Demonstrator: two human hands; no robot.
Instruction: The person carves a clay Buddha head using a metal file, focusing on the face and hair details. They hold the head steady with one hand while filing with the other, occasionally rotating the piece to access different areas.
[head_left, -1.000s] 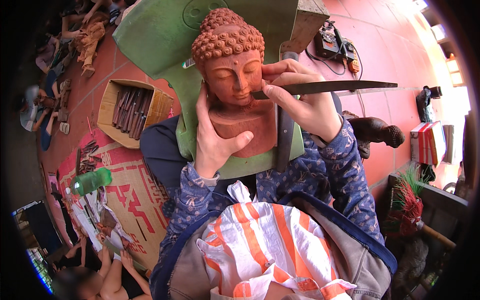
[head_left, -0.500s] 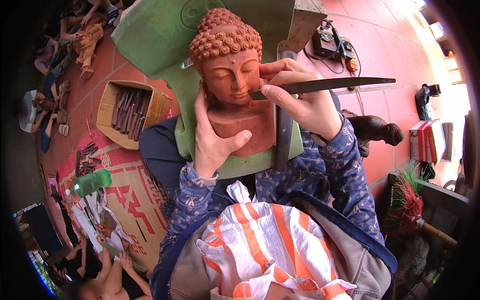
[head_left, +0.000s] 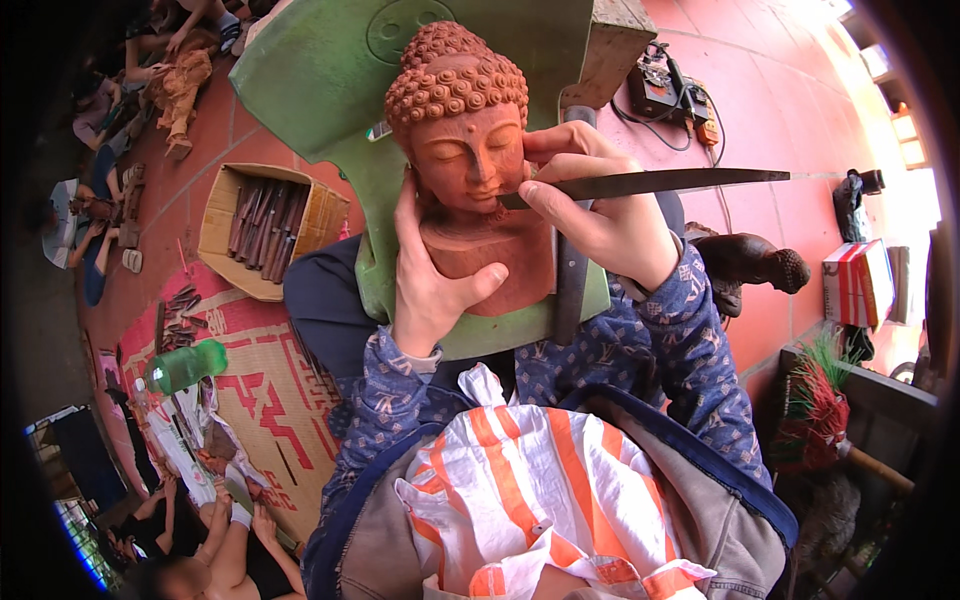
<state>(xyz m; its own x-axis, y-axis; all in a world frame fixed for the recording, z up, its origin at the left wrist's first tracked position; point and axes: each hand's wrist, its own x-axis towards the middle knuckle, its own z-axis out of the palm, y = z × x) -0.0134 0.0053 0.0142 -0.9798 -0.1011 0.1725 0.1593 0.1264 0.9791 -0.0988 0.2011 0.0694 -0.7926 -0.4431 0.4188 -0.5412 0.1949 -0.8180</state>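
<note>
A reddish-brown carved wooden Buddha bust [head_left: 465, 150], with curled hair and closed eyes, rests face up on a green plastic support [head_left: 380, 235] over my lap. My left hand [head_left: 428, 290] steadies it, fingers along the neck and thumb across the chest. Between the fingers and thumb of my right hand [head_left: 612, 215] is a long, dark, flat file [head_left: 680, 181]. The file's inner end meets the bust beside the chin and mouth corner, while its tapered end points right. Some right fingers lie against the cheek and ear. Reddish dust sits under the chin.
A cardboard box [head_left: 222, 235] of wooden-handled tools stands left, near loose tools [head_left: 180, 315] and a green bottle [head_left: 188, 367] on a patterned mat. Right are a black power box [head_left: 665, 92], a dark carved figure [head_left: 745, 262] and a brush [head_left: 815, 410]. Other people work at far left.
The file's outer part has tilted slightly lower, and its inner end has shifted a little along the chin. My left hand keeps its place on the bust. The whole view has shifted slightly.
</note>
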